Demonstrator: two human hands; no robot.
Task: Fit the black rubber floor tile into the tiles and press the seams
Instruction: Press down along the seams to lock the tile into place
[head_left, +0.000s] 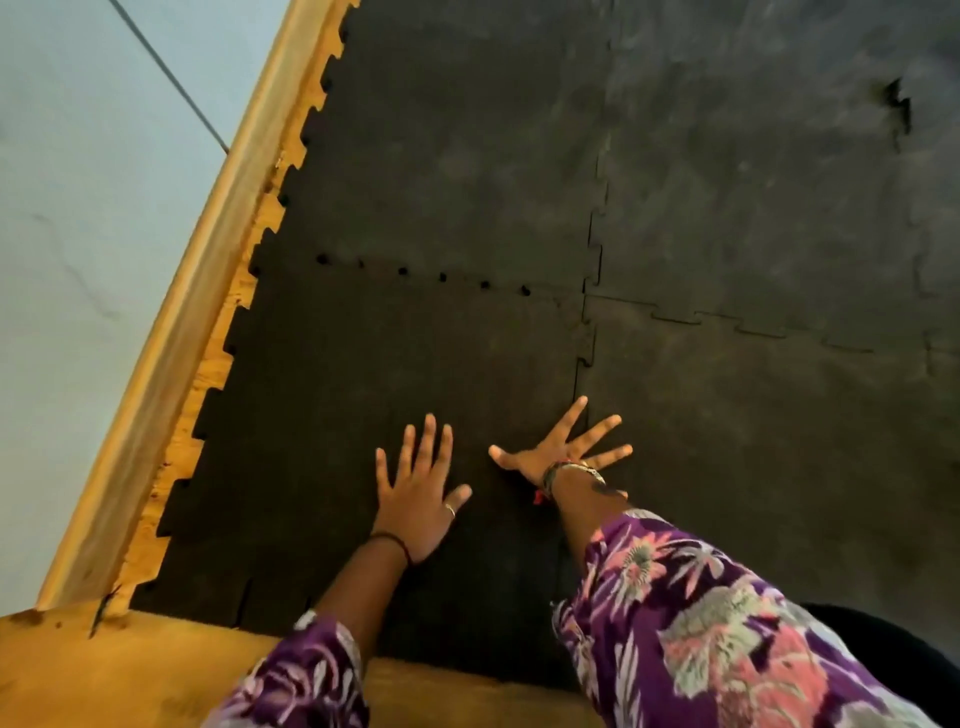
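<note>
The black rubber floor tile (374, 374) lies flat at the near left of the floor, its toothed edges locked into the neighbouring tiles (727, 208). The left hand (415, 493) rests flat on it, fingers wide and holding nothing. The right hand (563, 449) is also spread wide and empty, pressing on the right seam (584, 358). The far seam shows small open holes. Along the left runs a wooden baseboard (171, 332).

Black rubber floor tile (363, 405) flat, jigsaw-edged, interlocked among neighbouring tiles (753, 208).
</note>
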